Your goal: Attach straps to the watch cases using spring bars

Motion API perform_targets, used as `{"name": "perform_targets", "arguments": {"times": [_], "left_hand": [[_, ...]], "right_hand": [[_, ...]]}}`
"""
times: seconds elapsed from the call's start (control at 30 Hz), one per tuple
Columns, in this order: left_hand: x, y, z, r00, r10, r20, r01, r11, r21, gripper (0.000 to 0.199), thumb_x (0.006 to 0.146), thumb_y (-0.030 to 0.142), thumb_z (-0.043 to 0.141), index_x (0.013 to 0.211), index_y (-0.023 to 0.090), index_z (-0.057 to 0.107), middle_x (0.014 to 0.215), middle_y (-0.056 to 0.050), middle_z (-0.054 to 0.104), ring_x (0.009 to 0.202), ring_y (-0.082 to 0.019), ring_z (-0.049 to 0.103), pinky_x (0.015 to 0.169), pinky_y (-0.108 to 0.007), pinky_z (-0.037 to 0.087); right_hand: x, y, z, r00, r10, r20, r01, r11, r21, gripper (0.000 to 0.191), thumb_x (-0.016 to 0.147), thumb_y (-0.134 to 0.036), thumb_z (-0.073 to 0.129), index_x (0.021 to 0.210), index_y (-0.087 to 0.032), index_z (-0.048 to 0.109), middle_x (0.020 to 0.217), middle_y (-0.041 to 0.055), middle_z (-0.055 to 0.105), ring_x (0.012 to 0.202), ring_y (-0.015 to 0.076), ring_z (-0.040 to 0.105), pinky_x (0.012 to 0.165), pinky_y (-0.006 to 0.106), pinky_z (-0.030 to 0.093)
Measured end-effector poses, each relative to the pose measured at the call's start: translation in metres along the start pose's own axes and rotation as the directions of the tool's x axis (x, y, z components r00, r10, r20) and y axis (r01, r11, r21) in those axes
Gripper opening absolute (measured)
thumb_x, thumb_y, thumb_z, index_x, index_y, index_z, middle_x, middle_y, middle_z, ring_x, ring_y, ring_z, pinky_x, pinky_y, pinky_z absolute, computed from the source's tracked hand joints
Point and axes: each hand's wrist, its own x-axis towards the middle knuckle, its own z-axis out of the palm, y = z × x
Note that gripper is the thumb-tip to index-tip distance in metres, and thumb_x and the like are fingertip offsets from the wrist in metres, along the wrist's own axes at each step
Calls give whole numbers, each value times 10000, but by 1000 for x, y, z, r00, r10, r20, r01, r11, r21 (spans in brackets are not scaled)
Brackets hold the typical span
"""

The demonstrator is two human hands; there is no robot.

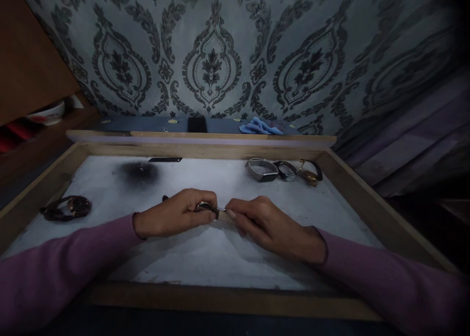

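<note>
Near the middle of the white-bottomed wooden tray (235, 152), my left hand (179, 212) is closed around a watch (204, 207) with a shiny round case; part of a dark strap shows behind the hand. Just to the right, my right hand (270, 223) pinches a thin metal tool (222, 210). Its tip points left and meets the edge of the watch; whether it touches the case or the strap is too small to tell. The fingers of both hands are close together above the tray floor.
A dark watch (78, 206) lies at the left. At the back right are a grey-banded watch (262, 170), a black one (286, 170) and a gold one (310, 173). A flat black strip (165, 159) lies at the back; a blue cloth (260, 126) rests behind the tray.
</note>
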Motion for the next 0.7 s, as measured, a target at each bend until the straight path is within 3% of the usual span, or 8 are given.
{"name": "perform_targets", "arguments": {"times": [0.7], "left_hand": [[0,-5,1,1000,15,19,-15,1000,28,99,863,215,475,817,151,534,665,53,408,589,-87,356,537,-225,282]], "right_hand": [[1,2,1,999,27,44,-27,1000,-6,241,947,-183,362,716,-188,428,504,-51,462,413,74,381,452,211,293]]}}
